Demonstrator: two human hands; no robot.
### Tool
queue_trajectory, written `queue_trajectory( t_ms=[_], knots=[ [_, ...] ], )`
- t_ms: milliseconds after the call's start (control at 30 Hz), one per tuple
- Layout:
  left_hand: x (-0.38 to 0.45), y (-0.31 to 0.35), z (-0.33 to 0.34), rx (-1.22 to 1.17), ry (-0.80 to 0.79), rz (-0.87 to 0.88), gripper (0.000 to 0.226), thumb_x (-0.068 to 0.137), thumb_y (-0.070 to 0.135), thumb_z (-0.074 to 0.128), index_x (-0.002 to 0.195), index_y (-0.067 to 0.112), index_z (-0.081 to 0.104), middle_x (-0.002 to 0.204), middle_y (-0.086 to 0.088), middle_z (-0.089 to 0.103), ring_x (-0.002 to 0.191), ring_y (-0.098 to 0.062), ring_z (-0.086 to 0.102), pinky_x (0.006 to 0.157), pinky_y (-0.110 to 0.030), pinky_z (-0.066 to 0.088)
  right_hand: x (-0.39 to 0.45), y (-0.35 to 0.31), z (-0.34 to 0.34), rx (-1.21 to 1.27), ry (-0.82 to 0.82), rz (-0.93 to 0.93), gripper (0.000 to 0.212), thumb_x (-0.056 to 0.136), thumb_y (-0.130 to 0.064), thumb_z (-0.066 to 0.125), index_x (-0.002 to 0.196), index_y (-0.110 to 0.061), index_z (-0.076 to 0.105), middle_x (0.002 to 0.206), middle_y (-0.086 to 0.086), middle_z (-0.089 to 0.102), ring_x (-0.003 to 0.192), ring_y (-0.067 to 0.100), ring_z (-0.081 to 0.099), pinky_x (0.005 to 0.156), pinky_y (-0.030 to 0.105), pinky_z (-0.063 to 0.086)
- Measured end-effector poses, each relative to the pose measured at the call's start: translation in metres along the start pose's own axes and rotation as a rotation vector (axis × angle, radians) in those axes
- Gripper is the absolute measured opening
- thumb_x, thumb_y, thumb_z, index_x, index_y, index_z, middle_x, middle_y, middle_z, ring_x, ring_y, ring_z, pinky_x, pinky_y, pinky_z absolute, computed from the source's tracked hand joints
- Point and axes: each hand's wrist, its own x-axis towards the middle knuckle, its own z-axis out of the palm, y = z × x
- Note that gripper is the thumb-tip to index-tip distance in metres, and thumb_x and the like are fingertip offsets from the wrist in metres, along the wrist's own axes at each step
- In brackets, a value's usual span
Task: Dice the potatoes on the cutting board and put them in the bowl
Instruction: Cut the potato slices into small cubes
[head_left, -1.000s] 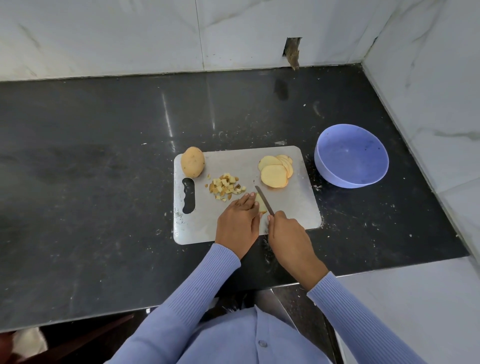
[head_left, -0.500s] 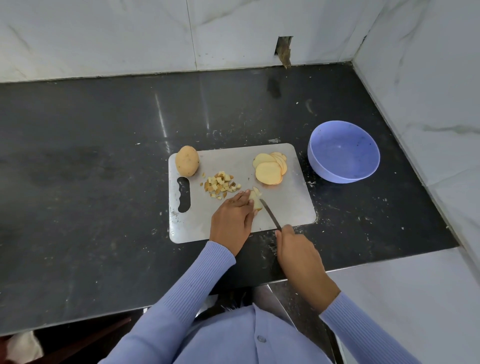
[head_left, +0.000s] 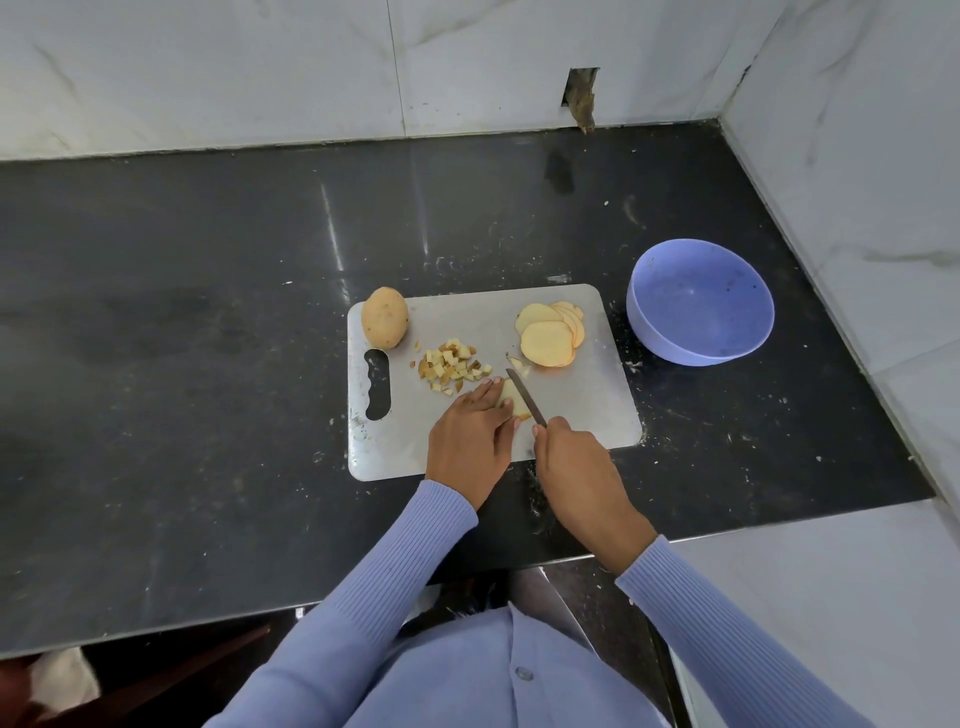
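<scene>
Knife (head_left: 525, 397) back against slice (head_left: 511, 400) since half a second ago | your right hand (head_left: 576, 467) clenches handle, left hand (head_left: 470, 434) presses slice flat | dicing continues, bowl (head_left: 701, 345) empty

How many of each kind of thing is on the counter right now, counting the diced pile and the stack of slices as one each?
Whole potato: 1
Pile of diced potato: 1
Stack of potato slices: 1
Potato piece being cut: 1
Knife: 1
Cutting board: 1
Bowl: 1
Total: 7
</scene>
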Motion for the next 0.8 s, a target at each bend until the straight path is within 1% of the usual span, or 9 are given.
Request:
queue_trajectory(
  t_ms=[100,200,300,367,400,467,567,700,800],
  knots=[
    [-0.001,-0.001,0.002,0.002,-0.003,-0.001,0.02,0.08,0.017,0.066,0.093,0.005,0.075,0.111,-0.012,0.067,0.103,-0.027,0.066,0.087,-0.041,0.051,0.007,-0.004,0.004,-0.019,-0.018,0.017,0.033,0.105,-0.03,0.025,0.106,-0.005,0.048,0.094,0.013,0.061,0.072,0.023,0.049,0.063,0.031,0.035],
    [0.0,-0.001,0.003,-0.007,-0.008,-0.015,0.02,0.08,0.016,0.067,0.094,0.005,0.075,0.112,-0.013,0.067,0.104,-0.027,0.065,0.085,-0.044,0.054,0.007,-0.005,0.006,-0.029,-0.03,0.014,0.033,0.105,-0.029,0.026,0.105,-0.005,0.048,0.087,0.009,0.055,0.073,0.023,0.05,0.063,0.033,0.037],
    [0.0,0.002,0.002,-0.012,0.017,0.005,0.018,0.079,0.015,0.065,0.09,0.006,0.076,0.109,-0.013,0.068,0.103,-0.027,0.066,0.08,-0.041,0.057,-0.011,0.004,0.006,-0.072,-0.041,0.022,0.03,0.105,-0.028,0.026,0.104,-0.007,0.046,0.078,0.001,0.047,0.072,0.022,0.047,0.064,0.032,0.036],
    [0.0,0.003,0.001,-0.014,0.028,0.014,0.013,0.079,0.012,0.067,0.086,0.006,0.077,0.106,-0.013,0.069,0.101,-0.027,0.067,0.076,-0.039,0.057,-0.029,0.014,0.011,-0.098,-0.063,0.046,0.029,0.105,-0.03,0.024,0.104,-0.009,0.045,0.076,-0.001,0.046,0.075,0.023,0.053,0.066,0.031,0.039],
    [0.001,0.003,0.0,-0.014,0.028,0.013,0.01,0.078,0.01,0.07,0.085,0.006,0.077,0.106,-0.013,0.069,0.1,-0.027,0.067,0.075,-0.039,0.058,-0.038,0.019,0.012,-0.11,-0.069,0.054,0.029,0.105,-0.031,0.022,0.104,-0.011,0.043,0.079,0.0,0.051,0.08,0.024,0.059,0.067,0.031,0.041],
    [0.001,0.003,0.0,-0.013,0.02,0.014,0.008,0.076,0.007,0.075,0.085,0.007,0.077,0.107,-0.013,0.069,0.1,-0.027,0.067,0.075,-0.039,0.058,-0.046,0.025,0.017,-0.116,-0.069,0.058,0.028,0.105,-0.031,0.02,0.104,-0.013,0.042,0.087,0.003,0.059,0.087,0.025,0.063,0.067,0.029,0.042],
    [0.0,0.003,-0.001,-0.025,0.018,0.013,0.009,0.077,0.006,0.075,0.085,0.006,0.076,0.107,-0.014,0.069,0.1,-0.028,0.067,0.077,-0.039,0.057,-0.044,0.027,0.017,-0.102,-0.043,0.06,0.03,0.105,-0.031,0.02,0.105,-0.012,0.043,0.081,0.0,0.053,0.084,0.023,0.063,0.064,0.027,0.038],
    [0.0,0.003,-0.003,-0.031,0.02,0.004,0.01,0.077,0.005,0.075,0.087,0.006,0.076,0.109,-0.014,0.068,0.101,-0.028,0.066,0.081,-0.04,0.053,-0.033,0.026,0.012,-0.08,-0.006,0.069,0.035,0.105,-0.033,0.021,0.109,-0.009,0.046,0.086,0.005,0.058,0.08,0.023,0.06,0.066,0.027,0.038],
    [0.0,0.003,-0.004,-0.03,0.007,-0.024,0.012,0.08,0.008,0.073,0.092,0.006,0.075,0.113,-0.013,0.066,0.105,-0.028,0.065,0.086,-0.04,0.051,-0.027,0.025,0.007,-0.05,-0.004,0.078,0.037,0.104,-0.034,0.022,0.112,-0.008,0.048,0.084,0.002,0.053,0.078,0.02,0.058,0.072,0.032,0.048]
  ],
)
